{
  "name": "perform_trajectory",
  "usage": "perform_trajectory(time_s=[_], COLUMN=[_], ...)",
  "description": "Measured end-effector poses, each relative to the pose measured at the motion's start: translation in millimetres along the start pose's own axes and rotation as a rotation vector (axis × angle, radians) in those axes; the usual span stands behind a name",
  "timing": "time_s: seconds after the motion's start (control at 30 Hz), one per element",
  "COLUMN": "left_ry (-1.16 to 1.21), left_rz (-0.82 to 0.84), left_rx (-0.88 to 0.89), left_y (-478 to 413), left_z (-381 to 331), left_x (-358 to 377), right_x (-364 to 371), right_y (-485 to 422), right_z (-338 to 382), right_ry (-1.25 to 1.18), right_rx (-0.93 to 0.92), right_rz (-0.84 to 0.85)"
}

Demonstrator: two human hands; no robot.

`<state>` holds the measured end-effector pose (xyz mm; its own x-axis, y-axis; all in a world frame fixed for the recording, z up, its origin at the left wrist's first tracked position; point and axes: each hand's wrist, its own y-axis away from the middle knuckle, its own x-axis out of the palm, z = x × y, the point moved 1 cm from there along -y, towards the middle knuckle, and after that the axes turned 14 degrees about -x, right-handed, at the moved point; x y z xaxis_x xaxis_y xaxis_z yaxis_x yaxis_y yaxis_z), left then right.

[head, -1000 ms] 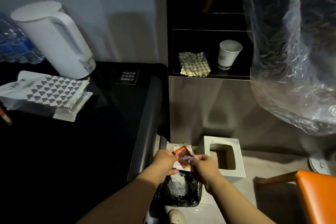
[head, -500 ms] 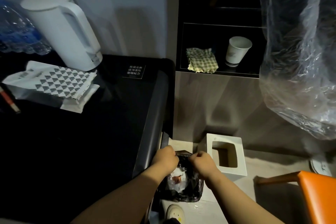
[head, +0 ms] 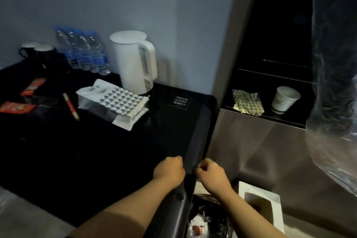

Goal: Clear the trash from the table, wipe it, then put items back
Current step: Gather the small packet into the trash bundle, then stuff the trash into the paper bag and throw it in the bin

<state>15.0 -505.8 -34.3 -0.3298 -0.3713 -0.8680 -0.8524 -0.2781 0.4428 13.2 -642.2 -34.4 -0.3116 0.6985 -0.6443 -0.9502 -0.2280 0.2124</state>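
No wording can be made out. White characters are printed on a small black placard (head: 179, 101) lying far right on the table (head: 116, 160), but are blurred; the labels on the water bottles (head: 83, 52) are likewise illegible.

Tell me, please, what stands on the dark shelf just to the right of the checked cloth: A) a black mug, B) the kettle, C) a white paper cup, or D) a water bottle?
C: a white paper cup stands upright on the shelf, right of the checked cloth.
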Motion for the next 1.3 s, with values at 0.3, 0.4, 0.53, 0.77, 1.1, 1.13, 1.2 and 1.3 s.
perform_trajectory(time_s=[0.3, 0.4, 0.53, 0.77, 1.1, 1.13, 1.2, 1.3], left_ry=[-0.016, 0.029, 0.03, 0.043, 0.286, 0.297, 0.288, 0.193], left_rz=[-0.091, -0.111, -0.139, -0.119, -0.228, -0.246, -0.294, -0.371], left_rx=[-0.022, -0.01, -0.001, 0.042, 0.1, 0.117, 0.157, 0.226], left_y=[-29, -44, -63, -93, -138, -144, -154, -170], left_z=[139, 191, 256, 326, 327, 322, 312, 295], left_x=[-55, -79, -107, -149, -187, -189, -195, -206], right_x=[102, 137, 178, 228, 212, 208, 201, 190], right_y=[-30, -42, -57, -77, -125, -131, -145, -165], right_z=[99, 133, 174, 226, 255, 258, 260, 263], right_ry=[0.094, 0.099, 0.087, 0.079, 0.396, 0.423, 0.44, 0.493], right_rx=[-0.204, -0.219, -0.193, -0.158, -0.296, -0.317, -0.369, -0.366], right_rz=[0.091, 0.131, 0.144, 0.146, -0.115, -0.143, -0.209, -0.208])
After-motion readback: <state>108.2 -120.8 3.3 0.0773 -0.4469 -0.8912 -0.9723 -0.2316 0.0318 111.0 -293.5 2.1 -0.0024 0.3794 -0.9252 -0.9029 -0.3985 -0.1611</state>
